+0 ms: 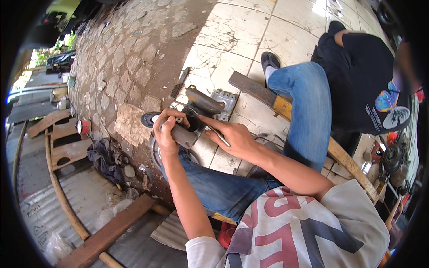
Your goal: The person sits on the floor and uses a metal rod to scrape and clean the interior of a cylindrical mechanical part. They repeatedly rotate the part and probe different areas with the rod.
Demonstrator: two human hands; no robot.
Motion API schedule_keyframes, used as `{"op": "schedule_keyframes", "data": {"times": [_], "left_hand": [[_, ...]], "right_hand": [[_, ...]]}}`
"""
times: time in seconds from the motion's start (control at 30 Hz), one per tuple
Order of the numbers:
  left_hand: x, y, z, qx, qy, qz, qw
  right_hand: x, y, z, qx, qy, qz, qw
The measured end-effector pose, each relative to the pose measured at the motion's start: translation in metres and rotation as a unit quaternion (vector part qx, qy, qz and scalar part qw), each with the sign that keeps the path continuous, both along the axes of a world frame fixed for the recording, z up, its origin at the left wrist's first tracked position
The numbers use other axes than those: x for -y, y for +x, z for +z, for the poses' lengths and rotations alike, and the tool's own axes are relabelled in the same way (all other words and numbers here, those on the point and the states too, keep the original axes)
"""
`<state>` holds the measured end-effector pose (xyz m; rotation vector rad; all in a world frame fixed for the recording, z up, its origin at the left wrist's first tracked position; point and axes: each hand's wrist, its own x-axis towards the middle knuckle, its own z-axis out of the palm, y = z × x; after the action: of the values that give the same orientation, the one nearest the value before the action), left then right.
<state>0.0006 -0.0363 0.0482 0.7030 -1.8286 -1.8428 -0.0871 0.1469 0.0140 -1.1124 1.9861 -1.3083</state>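
A grey metal bracket (183, 136) with broad plates and bolt holes is held in front of my knees. Around its left side curl the fingers of my left hand (166, 133), closed on it. My right hand (236, 139) grips a thin metal tool (218, 135) like a slim rod, pointing into the bracket's dark hollow middle. The tool's tip is hidden there, so I cannot tell its exact kind. Just beyond the bracket, a silver cast metal part (226, 102) lies on the tiles. A dark brush (180, 83) rests on the floor to the far left of it.
A metal beam with yellow paint (282, 107) runs beside my right leg. Another person in a dark shirt (364, 67) sits at the right. Flat cardboard (134, 124), a dark cloth (107, 158) and a small red-and-white can (83, 127) lie at left. A wooden plank (109, 228) crosses the lower left.
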Motion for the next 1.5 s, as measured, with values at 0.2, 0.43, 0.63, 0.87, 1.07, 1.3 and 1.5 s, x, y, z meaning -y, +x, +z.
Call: {"op": "schedule_keyframes", "data": {"times": [0.2, 0.43, 0.63, 0.87, 1.07, 1.3, 1.5], "left_hand": [[0.016, 0.013, -0.003, -0.002, 0.008, 0.022, 1.0], [0.009, 0.005, 0.003, 0.012, 0.007, 0.045, 0.999], [0.024, 0.014, -0.004, -0.002, 0.003, 0.027, 1.0], [0.013, 0.008, -0.003, -0.03, 0.009, -0.011, 0.999], [0.021, 0.009, -0.007, -0.056, 0.032, 0.03, 0.997], [0.017, 0.005, 0.002, 0.002, -0.008, -0.025, 1.0], [0.022, 0.007, 0.0, -0.015, 0.007, -0.008, 1.0]], "right_hand": [[-0.03, 0.017, -0.01, -0.049, 0.009, 0.024, 0.998], [0.018, 0.006, -0.01, -0.065, -0.064, 0.0, 0.996], [-0.024, 0.017, -0.002, -0.02, 0.001, 0.037, 0.999], [0.014, 0.002, 0.009, 0.002, 0.063, 0.039, 0.997], [-0.029, 0.014, -0.003, 0.032, 0.085, 0.057, 0.994], [0.002, 0.001, -0.011, 0.001, 0.006, 0.043, 0.999], [-0.005, 0.01, -0.001, 0.046, 0.058, 0.058, 0.996]]}}
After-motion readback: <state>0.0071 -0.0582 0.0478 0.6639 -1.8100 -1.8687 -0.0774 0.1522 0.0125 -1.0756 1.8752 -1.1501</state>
